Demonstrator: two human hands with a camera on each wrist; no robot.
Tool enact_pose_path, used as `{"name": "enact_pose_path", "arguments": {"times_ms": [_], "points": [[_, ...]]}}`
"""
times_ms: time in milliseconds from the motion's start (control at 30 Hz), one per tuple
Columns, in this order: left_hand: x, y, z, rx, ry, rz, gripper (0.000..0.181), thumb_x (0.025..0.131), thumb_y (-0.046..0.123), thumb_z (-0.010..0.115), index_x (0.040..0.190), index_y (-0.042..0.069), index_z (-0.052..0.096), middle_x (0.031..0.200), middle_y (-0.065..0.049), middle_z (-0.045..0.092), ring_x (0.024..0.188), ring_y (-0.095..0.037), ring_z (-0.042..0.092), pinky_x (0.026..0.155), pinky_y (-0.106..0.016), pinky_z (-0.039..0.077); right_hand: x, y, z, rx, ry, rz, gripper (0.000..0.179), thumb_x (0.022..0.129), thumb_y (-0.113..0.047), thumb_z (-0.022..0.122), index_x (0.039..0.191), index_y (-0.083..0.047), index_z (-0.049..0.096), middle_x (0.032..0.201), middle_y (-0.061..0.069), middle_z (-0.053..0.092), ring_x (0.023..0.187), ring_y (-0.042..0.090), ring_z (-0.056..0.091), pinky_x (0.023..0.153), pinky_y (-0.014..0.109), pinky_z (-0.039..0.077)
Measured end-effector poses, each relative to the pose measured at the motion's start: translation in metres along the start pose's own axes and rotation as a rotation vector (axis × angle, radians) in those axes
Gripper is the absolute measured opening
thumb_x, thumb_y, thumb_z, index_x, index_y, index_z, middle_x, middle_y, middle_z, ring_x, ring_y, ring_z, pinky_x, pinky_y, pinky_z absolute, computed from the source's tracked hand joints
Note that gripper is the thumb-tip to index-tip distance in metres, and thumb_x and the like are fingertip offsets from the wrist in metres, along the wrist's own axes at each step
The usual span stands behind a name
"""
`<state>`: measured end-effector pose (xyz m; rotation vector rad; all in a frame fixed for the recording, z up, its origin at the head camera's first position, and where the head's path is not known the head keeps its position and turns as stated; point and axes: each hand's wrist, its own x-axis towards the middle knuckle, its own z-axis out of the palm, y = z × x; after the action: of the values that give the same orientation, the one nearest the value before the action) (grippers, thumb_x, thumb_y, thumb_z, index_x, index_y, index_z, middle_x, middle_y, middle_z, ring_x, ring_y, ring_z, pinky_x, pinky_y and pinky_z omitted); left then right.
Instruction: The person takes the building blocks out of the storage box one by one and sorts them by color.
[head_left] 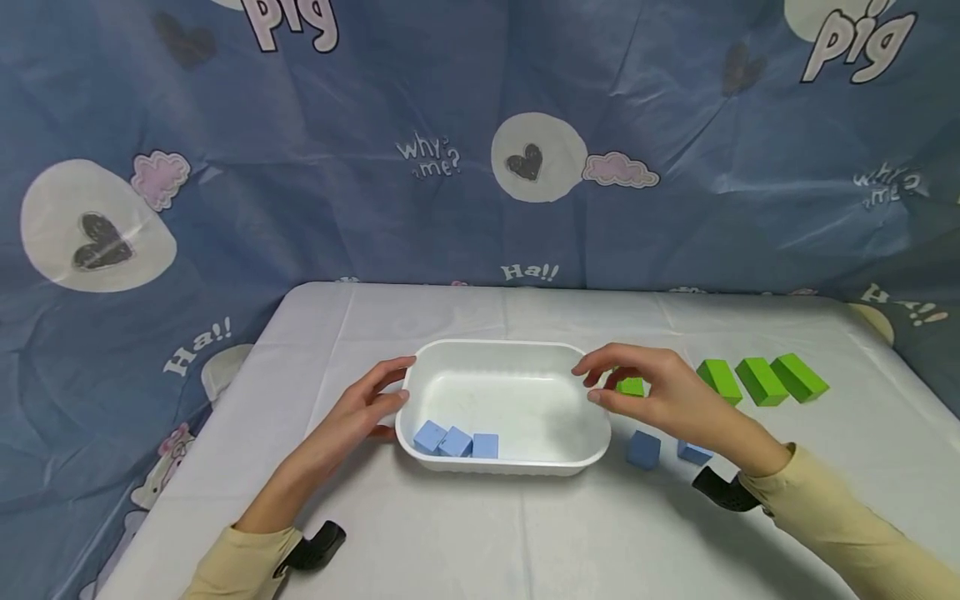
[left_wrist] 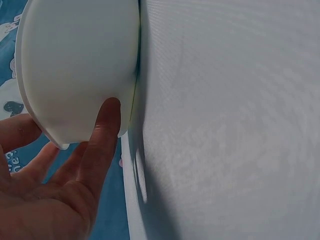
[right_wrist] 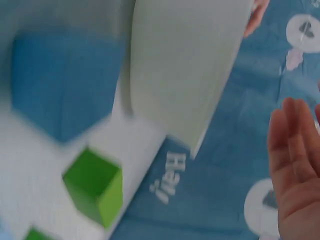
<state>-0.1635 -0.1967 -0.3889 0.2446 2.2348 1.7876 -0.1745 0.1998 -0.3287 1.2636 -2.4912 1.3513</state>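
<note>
A white oval-cornered tub (head_left: 517, 468) stands on the table, with three blue blocks (head_left: 455, 442) in its near left part. My left hand (head_left: 367, 404) grips the tub's left end. In the left wrist view, the thumb is at the rim and a finger lies along the tub's outer wall (left_wrist: 80, 65). The right hand (head_left: 645, 383) is raised at the tub's right end, fingers loosely bent and holding nothing. Its fingertips overlap the right rim in the head view. Partly hidden behind this hand is a green block (head_left: 631, 387).
Right of the tub lie a blue block (head_left: 643, 450) and another blue block (head_left: 694, 452), partly covered by the right forearm. Three green blocks (head_left: 761, 382) form a slanted row farther right. A blue printed cloth (head_left: 450, 225) hangs behind the white-covered table (head_left: 450, 533).
</note>
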Motion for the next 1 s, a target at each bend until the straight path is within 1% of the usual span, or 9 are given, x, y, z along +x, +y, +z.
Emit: {"name": "enact_pose_path", "arguments": {"times_ms": [100,167,233,367,433,567,700,833,1000], "points": [[0.001,0.001,0.000,-0.002,-0.002,0.001,0.047,0.102,0.025,0.054,0.148,0.024,0.040,0.149,-0.008,0.039,0.117,-0.032,0.054,0.079,-0.043,0.053,0.003,-0.001,0.011,0.034,-0.071,0.023,0.036,0.090,-0.008,0.072,0.124,-0.016,0.063,0.115,-0.005,0.065,0.097,0.014,0.064,0.082,0.031,0.054],[0.001,0.002,0.000,0.001,0.000,0.002,0.047,0.102,0.025,0.054,0.148,0.024,0.040,0.149,-0.008,0.039,0.117,-0.032,0.054,0.079,-0.043,0.054,0.004,-0.001,0.018,0.046,-0.139,0.061,0.036,0.093,-0.013,0.070,0.127,-0.018,0.060,0.120,-0.004,0.062,0.099,0.017,0.064,0.084,0.032,0.053],[0.002,0.002,0.000,0.001,-0.001,0.003,0.047,0.102,0.024,0.054,0.148,0.024,0.040,0.149,-0.008,0.039,0.117,-0.032,0.054,0.079,-0.043,0.054,0.006,-0.001,0.024,0.038,-0.209,0.100,0.037,0.095,-0.018,0.068,0.130,-0.021,0.058,0.124,-0.005,0.060,0.101,0.020,0.064,0.082,0.032,0.053],[0.002,0.001,-0.001,0.004,-0.001,0.004,0.047,0.103,0.024,0.053,0.147,0.024,0.041,0.149,-0.008,0.039,0.117,-0.032,0.054,0.079,-0.043,0.054,0.011,-0.001,0.038,0.017,-0.303,0.141,0.038,0.097,-0.013,0.064,0.133,-0.022,0.055,0.126,-0.002,0.060,0.106,0.023,0.062,0.077,0.033,0.052],[0.002,0.001,-0.001,0.006,0.001,0.005,0.047,0.102,0.024,0.054,0.147,0.024,0.041,0.149,-0.008,0.039,0.116,-0.032,0.054,0.078,-0.043,0.054,0.015,-0.001,0.044,-0.008,-0.338,0.147,0.041,0.097,-0.007,0.062,0.134,-0.021,0.055,0.124,0.000,0.061,0.105,0.018,0.063,0.075,0.031,0.052],[0.002,0.000,-0.001,0.014,0.004,0.002,0.047,0.102,0.024,0.054,0.147,0.024,0.041,0.149,-0.008,0.040,0.117,-0.032,0.054,0.078,-0.042,0.054,0.025,-0.001,0.055,-0.004,-0.415,0.183,0.042,0.096,-0.003,0.060,0.135,-0.018,0.054,0.122,0.002,0.062,0.104,0.015,0.063,0.080,0.030,0.052],[0.002,0.000,0.000,0.018,0.005,-0.003,0.047,0.102,0.024,0.054,0.147,0.025,0.041,0.149,-0.007,0.039,0.118,-0.032,0.053,0.079,-0.042,0.053,0.035,0.003,0.067,0.046,-0.463,0.204,0.041,0.096,-0.001,0.061,0.133,-0.015,0.056,0.125,0.003,0.061,0.110,0.017,0.061,0.090,0.028,0.050],[0.003,0.000,0.001,0.016,0.005,-0.003,0.047,0.102,0.023,0.054,0.147,0.024,0.041,0.149,-0.007,0.039,0.118,-0.032,0.053,0.079,-0.042,0.053,0.042,0.009,0.079,0.106,-0.488,0.221,0.042,0.093,0.001,0.065,0.131,-0.016,0.057,0.128,-0.002,0.059,0.110,0.015,0.060,0.089,0.025,0.050],[0.002,0.001,0.002,0.011,0.005,-0.003,0.047,0.102,0.022,0.054,0.147,0.023,0.041,0.149,-0.008,0.040,0.119,-0.032,0.053,0.078,-0.043,0.054,0.046,0.013,0.091,0.104,-0.503,0.201,0.047,0.089,0.002,0.069,0.131,-0.017,0.057,0.126,-0.008,0.059,0.104,0.013,0.061,0.084,0.024,0.051]]}}
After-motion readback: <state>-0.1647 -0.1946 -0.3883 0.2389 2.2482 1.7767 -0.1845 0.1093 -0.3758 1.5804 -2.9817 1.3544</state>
